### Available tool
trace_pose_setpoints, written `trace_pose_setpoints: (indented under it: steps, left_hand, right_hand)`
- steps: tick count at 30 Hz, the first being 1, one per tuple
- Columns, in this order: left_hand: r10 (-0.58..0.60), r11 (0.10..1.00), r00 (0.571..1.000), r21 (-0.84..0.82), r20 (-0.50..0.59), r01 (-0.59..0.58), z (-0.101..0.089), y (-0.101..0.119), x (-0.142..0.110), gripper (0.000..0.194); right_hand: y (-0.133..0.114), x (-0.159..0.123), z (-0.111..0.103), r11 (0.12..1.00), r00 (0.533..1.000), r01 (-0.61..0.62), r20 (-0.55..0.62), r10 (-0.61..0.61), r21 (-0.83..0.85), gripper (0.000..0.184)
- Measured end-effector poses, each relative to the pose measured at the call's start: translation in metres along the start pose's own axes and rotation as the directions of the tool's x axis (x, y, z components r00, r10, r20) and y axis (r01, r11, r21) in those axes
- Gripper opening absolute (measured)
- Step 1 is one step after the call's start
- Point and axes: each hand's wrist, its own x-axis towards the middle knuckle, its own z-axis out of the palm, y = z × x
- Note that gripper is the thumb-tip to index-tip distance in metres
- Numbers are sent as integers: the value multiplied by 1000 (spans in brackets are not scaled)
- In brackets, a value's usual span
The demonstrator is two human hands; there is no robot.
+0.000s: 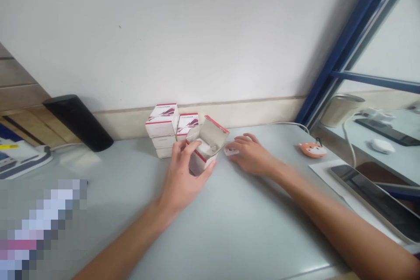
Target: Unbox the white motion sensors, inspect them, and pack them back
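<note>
My left hand (183, 170) grips a small white carton (202, 162) with red edging. Its lid stands up and open, and something whitish shows inside, too unclear to name. To the right, my right hand (251, 155) rests low over the table, its fingers curled about a small white object (231, 152) whose kind I cannot make out. Behind my left hand is a stack of closed white cartons (161, 127) with red and purple print. Another printed carton (188, 123) stands beside that stack.
A black cylinder-like object (78, 122) leans at the left. On the right lie an orange animal-face pouch (313, 149) and a dark-screened phone (374, 197) on white paper. A blue-framed glass panel (334, 61) bounds the right side; the wall rises behind the grey table (210, 240).
</note>
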Motion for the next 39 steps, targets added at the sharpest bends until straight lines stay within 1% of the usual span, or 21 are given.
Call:
trace_pose_setpoints:
  steps: [1, 2, 3, 4, 5, 6, 7, 8, 9, 10, 11, 13, 15, 18, 21, 27, 31, 33, 35, 37, 39]
  left_hand:
    - [16, 997, 1000, 72, 14, -17, -3, 1, 1, 50]
    - [43, 990, 998, 132, 41, -48, -6, 2, 3, 50]
    - [78, 980, 993, 177, 83, -92, -9, 4, 4, 50]
    - [123, 967, 984, 206, 131, -148, -13, 7, 5, 50]
    - [176, 951, 970, 226, 170, -212, -16, 10, 6, 48]
    - [233, 930, 954, 243, 190, -275, -18, 13, 6, 45]
    - [287, 907, 939, 261, 190, -330, -20, 16, 5, 43]
    - [340, 883, 924, 281, 173, -377, -20, 19, 4, 41]
    - [387, 859, 910, 303, 146, -414, -20, 21, 3, 41]
    - [425, 839, 898, 322, 114, -438, -19, 23, 2, 42]
    - [446, 829, 891, 339, 81, -445, -17, 24, 1, 42]
    - [442, 835, 897, 356, 19, -419, -13, 23, -1, 43]
    - [413, 854, 911, 357, -21, -379, -10, 22, -2, 42]
    - [414, 860, 910, 342, -35, -379, -9, 20, -3, 39]
    - [429, 859, 902, 332, -53, -389, -10, 20, -2, 40]
    - [446, 861, 890, 314, -90, -400, -9, 19, -1, 46]
    - [457, 876, 884, 223, -100, -428, -9, 13, 1, 47]
    - [451, 887, 890, 151, -70, -437, -11, 10, 3, 45]
    - [434, 897, 901, 97, -5, -432, -15, 7, 6, 49]
    - [412, 905, 909, 83, 69, -416, -19, 4, 10, 54]
    - [375, 917, 922, 107, 100, -384, -21, 2, 12, 51]
  right_hand:
    - [1, 1, -1, 1000, 1000, -15, -18, 15, 5, 20]
    - [0, 2, -4, 999, 997, -31, -76, 33, 18, 18]
    - [-3, 2, -10, 998, 984, -42, -174, 48, 39, 16]
    - [-10, 1, -17, 997, 948, -44, -313, 62, 65, 13]
    - [-19, 0, -26, 995, 879, -30, -471, 72, 97, 12]
    - [-29, -2, -36, 992, 782, 6, -619, 75, 128, 12]
    - [-41, -6, -45, 987, 655, 67, -752, 67, 146, 10]
    - [-53, -9, -52, 979, 560, 134, -827, 54, 154, 8]
    - [-64, -13, -57, 967, 518, 209, -855, 19, 147, 9]
    - [-74, -16, -60, 955, 537, 275, -842, -54, 114, 11]
    - [-82, -19, -61, 943, 587, 323, -799, -128, 85, 13]
    - [-92, -22, -58, 926, 683, 368, -701, -207, 84, 15]
    - [-92, -22, -51, 930, 748, 342, -638, -184, 133, 15]
    - [-86, -21, -44, 946, 825, 255, -556, -104, 202, 13]
    - [-80, -20, -43, 952, 872, 220, -480, -94, 214, 10]
    - [-78, -16, -47, 937, 903, 239, -414, -117, 255, 5]
    - [-79, -14, -46, 923, 905, 286, -389, -172, 259, 4]
    - [-79, -16, -44, 918, 898, 327, -378, -227, 226, 10]
    - [-79, -17, -43, 915, 887, 368, -357, -292, 165, 17]
    - [-77, -18, -42, 903, 860, 423, -348, -372, 80, 22]
    - [-72, -16, -44, 893, 825, 449, -392, -407, 19, 26]
